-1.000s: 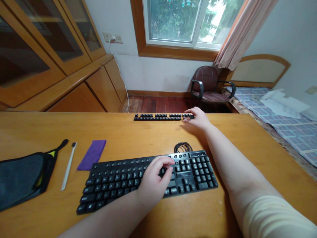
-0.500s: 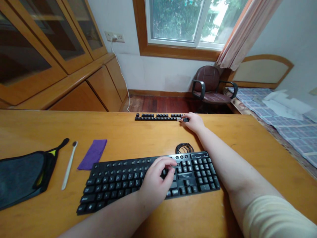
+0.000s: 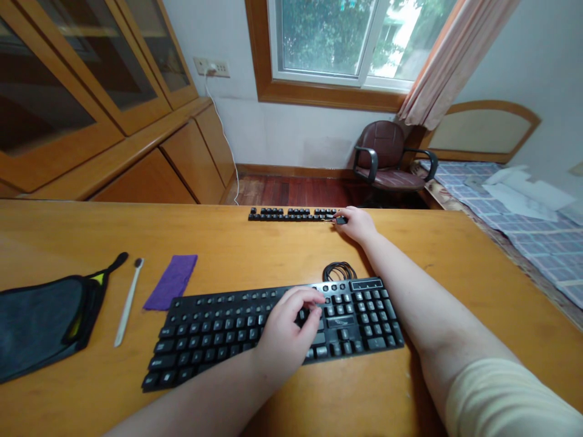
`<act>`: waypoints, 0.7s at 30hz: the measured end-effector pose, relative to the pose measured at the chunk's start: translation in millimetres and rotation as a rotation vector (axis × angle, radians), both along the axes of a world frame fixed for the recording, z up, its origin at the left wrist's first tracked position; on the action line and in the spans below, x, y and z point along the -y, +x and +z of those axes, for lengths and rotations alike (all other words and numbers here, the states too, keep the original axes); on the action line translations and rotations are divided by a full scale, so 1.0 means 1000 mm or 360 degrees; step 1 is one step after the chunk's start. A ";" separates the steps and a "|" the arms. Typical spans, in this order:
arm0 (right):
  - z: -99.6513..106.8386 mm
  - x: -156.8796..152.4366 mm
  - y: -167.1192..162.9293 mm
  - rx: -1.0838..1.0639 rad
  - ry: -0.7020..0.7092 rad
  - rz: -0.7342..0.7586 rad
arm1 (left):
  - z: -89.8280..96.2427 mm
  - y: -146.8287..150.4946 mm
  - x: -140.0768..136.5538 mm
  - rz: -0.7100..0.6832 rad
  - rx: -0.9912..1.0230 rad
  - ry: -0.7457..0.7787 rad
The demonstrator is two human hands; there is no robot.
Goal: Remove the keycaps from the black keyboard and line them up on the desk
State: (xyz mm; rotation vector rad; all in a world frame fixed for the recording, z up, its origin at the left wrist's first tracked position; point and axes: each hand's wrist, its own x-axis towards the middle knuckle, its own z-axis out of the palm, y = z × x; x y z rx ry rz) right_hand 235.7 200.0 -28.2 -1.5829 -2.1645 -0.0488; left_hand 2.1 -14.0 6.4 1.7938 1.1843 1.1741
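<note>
My left hand [image 3: 291,331] rests over the middle-right of a black keyboard [image 3: 218,340], fingers curved, with a small gap between thumb and forefinger and nothing seen between them. The keyboard's upper two rows show bare switches across much of their length. At the far edge of the desk, my right hand [image 3: 357,223] is closed on a keycap puller [image 3: 340,221] with a black handle and thin wire prongs. Its prongs are at the right end of two rows of loose black keycaps [image 3: 285,216]. My right fingers partly hide the puller and the end of the rows.
A coiled black cable [image 3: 339,271] lies behind the keyboard. To the left are a purple cloth [image 3: 170,283], a white toothbrush [image 3: 129,303] with dark bristles and a black mesh pouch [image 3: 43,325]. A chair [image 3: 387,155] stands beyond the wooden desk [image 3: 218,246].
The puller's prongs have shifted slightly at the right end of the keycap rows. My left hand and the keyboard stay nearly where they were.
</note>
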 end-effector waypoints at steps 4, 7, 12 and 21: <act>0.002 0.002 0.000 0.0035 0.0022 0.0019 | 0.001 0.000 0.000 -0.0006 0.0005 -0.0001; 0.001 0.002 -0.001 0.0037 0.0032 0.0063 | 0.001 0.001 -0.001 -0.0008 0.0003 0.0000; -0.001 0.001 -0.002 0.0062 0.0021 0.0060 | 0.001 0.001 -0.001 -0.0004 0.0004 0.0013; 0.000 0.000 -0.003 0.0078 0.0018 0.0043 | 0.002 0.001 -0.001 -0.0006 0.0012 0.0017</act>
